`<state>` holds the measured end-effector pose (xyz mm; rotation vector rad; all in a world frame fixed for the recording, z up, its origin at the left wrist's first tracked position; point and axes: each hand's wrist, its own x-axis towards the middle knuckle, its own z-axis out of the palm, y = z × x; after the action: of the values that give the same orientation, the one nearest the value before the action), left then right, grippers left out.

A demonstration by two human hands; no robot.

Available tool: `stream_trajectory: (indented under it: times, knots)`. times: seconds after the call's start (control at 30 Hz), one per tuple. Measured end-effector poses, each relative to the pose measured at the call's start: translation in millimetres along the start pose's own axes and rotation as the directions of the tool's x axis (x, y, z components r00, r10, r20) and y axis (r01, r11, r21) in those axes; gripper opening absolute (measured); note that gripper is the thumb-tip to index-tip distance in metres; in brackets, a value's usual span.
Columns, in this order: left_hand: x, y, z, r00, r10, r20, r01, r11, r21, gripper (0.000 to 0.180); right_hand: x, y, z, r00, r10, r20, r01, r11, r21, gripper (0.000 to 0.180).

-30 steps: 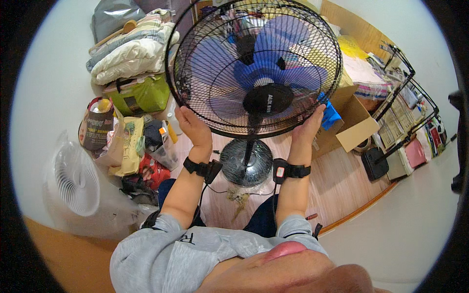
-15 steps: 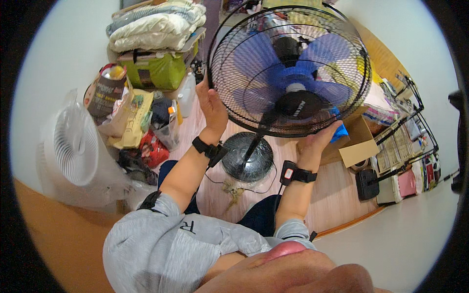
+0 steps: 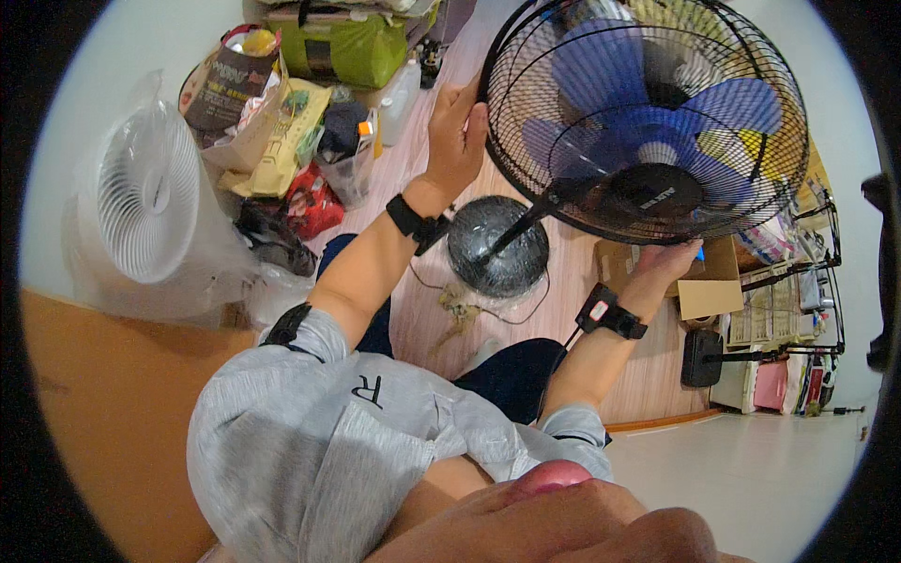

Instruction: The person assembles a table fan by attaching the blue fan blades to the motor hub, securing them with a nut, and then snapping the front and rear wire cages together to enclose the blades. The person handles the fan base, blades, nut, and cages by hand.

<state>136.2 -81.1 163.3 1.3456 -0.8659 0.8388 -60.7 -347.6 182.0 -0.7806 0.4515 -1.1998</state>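
A standing fan with blue blades and a black wire guard (image 3: 657, 192) fills the upper right. Its dark pole runs down to a round base (image 3: 498, 247) on the floor, which looks wrapped in clear plastic. My left hand (image 3: 458, 139) grips the guard's left rim, thumb on the near side and the other fingers partly hidden. Under the guard's lower edge, my right hand (image 3: 668, 265) holds the rim, its fingers mostly out of sight behind it. Each wrist wears a black strap with a small device.
A second fan, white and bagged in clear plastic (image 3: 145, 192), stands at the left. Bags, a red package (image 3: 314, 202) and a green storage bag (image 3: 338, 47) crowd the upper left. To the right are an open cardboard box (image 3: 710, 293) and a black rack (image 3: 784, 272).
The fan's head has shifted right and its pole now leans more that way in view. Both hands have gone along with the guard. The whole view has also shifted.
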Motion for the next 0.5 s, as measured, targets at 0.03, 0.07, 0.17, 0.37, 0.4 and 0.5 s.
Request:
stream_trajectory:
  times: [0.03,0.07,0.17,0.37,0.4,0.5]
  knots:
    - [1.0,-1.3,-3.2,1.0,0.002,0.025,-0.002,1.0,-0.014,0.032,0.6,1.6,-2.4,0.998,0.014,0.066,-0.016,0.999,0.03,0.059]
    - [2.1,-2.5,-6.8,0.999,0.024,0.033,-0.023,1.0,-0.012,0.033,2.0,1.7,-3.8,0.997,0.029,0.07,-0.031,0.999,0.04,0.059]
    - [7.0,-5.5,-17.6,0.992,0.087,0.088,-0.087,0.996,0.0,0.034,4.7,0.4,-6.4,0.997,0.077,0.026,-0.078,0.997,0.015,0.056]
    - [11.8,-8.3,-28.2,0.975,0.136,0.175,-0.148,0.987,0.059,0.052,19.2,7.9,-14.5,1.0,-0.008,-0.003,0.008,1.0,-0.016,0.053]
    - [11.0,-8.8,-28.4,0.977,0.117,0.181,-0.126,0.991,0.039,0.049,23.1,9.1,-17.3,1.0,-0.011,-0.003,0.011,1.0,-0.003,0.053]
    - [6.5,-11.7,-27.2,0.977,0.046,0.209,-0.06,0.996,0.06,0.05,29.3,10.5,-27.0,0.999,0.027,0.018,-0.028,0.997,0.074,0.051]
